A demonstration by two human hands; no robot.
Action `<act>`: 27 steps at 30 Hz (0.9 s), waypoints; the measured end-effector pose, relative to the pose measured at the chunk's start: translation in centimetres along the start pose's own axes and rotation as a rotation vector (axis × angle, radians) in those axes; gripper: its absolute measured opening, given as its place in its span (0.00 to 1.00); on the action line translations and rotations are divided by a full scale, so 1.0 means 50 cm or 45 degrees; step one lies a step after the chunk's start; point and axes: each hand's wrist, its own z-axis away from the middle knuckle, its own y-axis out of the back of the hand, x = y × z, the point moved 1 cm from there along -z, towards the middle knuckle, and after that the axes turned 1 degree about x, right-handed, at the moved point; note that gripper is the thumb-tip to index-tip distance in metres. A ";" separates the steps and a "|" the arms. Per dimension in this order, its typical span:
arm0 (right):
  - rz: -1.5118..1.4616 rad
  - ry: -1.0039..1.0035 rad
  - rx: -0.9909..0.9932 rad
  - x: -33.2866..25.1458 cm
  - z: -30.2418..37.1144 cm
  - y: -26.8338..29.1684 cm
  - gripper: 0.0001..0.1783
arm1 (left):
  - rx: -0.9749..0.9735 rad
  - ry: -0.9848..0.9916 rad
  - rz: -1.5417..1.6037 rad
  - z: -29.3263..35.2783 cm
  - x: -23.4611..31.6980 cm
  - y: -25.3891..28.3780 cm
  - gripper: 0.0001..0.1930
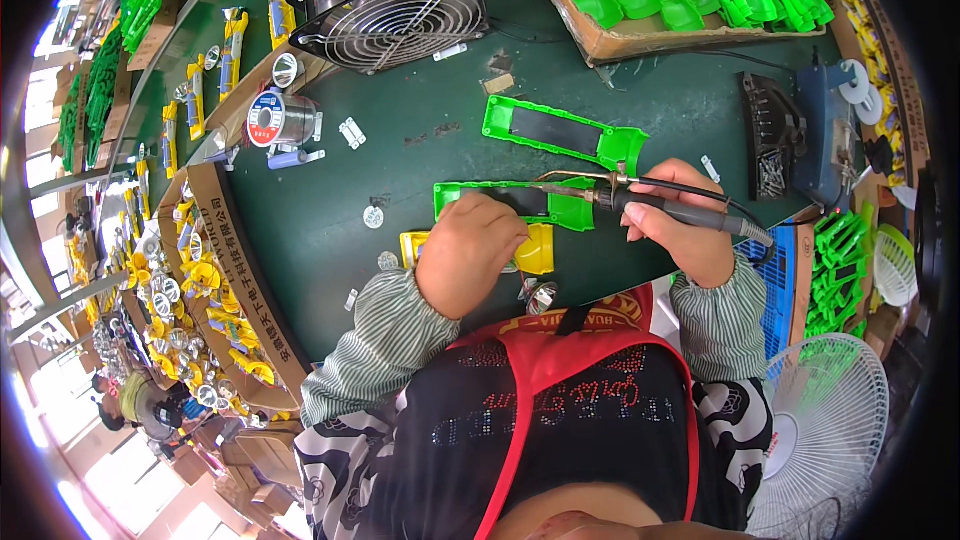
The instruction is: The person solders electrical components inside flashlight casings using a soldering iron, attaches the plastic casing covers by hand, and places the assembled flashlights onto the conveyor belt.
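My right hand (690,225) is wrapped round the dark handle of a soldering iron (655,206), which has a thin metal feed tube along it. Its tip points left, over a green plastic lamp housing (573,212) with a dark inside. My left hand (468,252) is closed, fingers bent together over this housing's left part; what they grip is hidden. Partly under that hand lies a yellow housing (538,248), with a small round reflector (540,296) by its near edge. A second green housing (560,133) lies just beyond, apart from both hands.
A black fan (395,15) stands at the back, left of a carton (600,45) of green housings. A solder spool (280,120) sits left on the green table (350,200). At right are a black iron holder (770,135) and a blue machine (828,125). Yellow lamps fill a left carton (235,270).
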 end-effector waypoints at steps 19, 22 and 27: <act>0.133 -0.190 -0.232 -0.052 -0.034 0.033 0.10 | -0.145 0.244 -0.140 -0.045 0.002 -0.022 0.04; 0.152 -0.211 -0.270 -0.045 -0.054 0.031 0.09 | -0.165 0.261 -0.157 -0.047 0.001 -0.022 0.04; 0.188 -0.256 -0.342 -0.036 -0.069 0.029 0.10 | -0.186 0.289 -0.213 -0.045 -0.001 -0.025 0.04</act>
